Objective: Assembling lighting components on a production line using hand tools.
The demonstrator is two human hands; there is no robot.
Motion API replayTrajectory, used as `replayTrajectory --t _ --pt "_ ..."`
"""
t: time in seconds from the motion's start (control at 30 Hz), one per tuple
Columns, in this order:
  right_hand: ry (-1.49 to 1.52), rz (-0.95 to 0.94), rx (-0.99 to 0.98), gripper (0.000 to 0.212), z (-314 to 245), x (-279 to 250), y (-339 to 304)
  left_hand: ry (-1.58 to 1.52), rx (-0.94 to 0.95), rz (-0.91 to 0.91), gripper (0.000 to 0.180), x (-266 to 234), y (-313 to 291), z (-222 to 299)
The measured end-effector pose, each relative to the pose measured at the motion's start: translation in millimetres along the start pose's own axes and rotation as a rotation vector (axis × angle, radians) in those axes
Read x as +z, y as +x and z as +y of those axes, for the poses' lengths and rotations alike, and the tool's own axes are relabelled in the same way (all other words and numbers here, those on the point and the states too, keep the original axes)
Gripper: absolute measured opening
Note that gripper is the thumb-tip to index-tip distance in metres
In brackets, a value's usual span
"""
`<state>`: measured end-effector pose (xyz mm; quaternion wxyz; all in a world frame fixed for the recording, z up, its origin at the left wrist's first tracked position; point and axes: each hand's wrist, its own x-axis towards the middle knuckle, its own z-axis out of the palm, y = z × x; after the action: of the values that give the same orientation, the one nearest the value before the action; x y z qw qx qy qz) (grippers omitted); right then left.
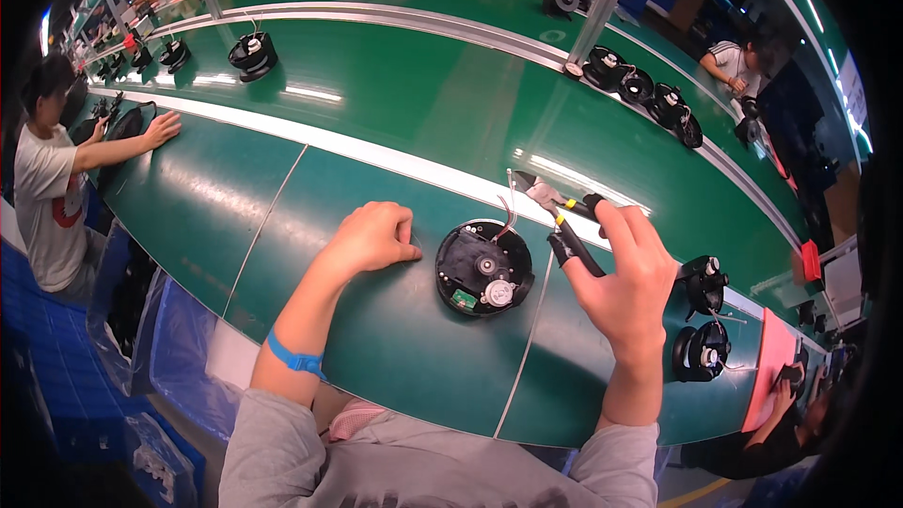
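A round black housing (453, 268) lies open side up on the green bench in front of me. Inside it are a small green circuit board (464, 299), a silvery round motor (498, 293) and thin wires (509, 216) that rise from its far edge. My right hand (625, 282) holds side cutters (544, 194) with black and yellow handles. The handles are spread, and the metal jaws point left, close to the tip of the wires. Left of the housing, my left hand (376, 237) rests with its fingers curled in, apart from the housing. No object shows in it.
More black housings (703, 353) stand at my right, beside a pink sheet (773, 367). Beyond a white rail (376, 156) runs a green conveyor belt (376, 75) carrying a housing (253, 56). A person (56, 179) at the left reaches over the bench. Blue bins (66, 386) stand lower left.
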<state>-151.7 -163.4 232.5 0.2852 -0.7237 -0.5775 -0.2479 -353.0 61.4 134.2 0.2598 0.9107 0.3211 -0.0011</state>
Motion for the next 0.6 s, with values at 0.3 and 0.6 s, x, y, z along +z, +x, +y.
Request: replayTrajectory --t 0.3,0.6 --pt "0.328 -0.161 -0.151 0.044 -31.4 -2.7 -11.7 -1.117 0.040 -0.241 0.030 25.5 4.1 31.5" --pt "0.531 -0.332 -0.373 0.055 -66.8 18.8 -50.7 -1.240 0.035 -0.275 0.040 86.8 7.7 119.1"
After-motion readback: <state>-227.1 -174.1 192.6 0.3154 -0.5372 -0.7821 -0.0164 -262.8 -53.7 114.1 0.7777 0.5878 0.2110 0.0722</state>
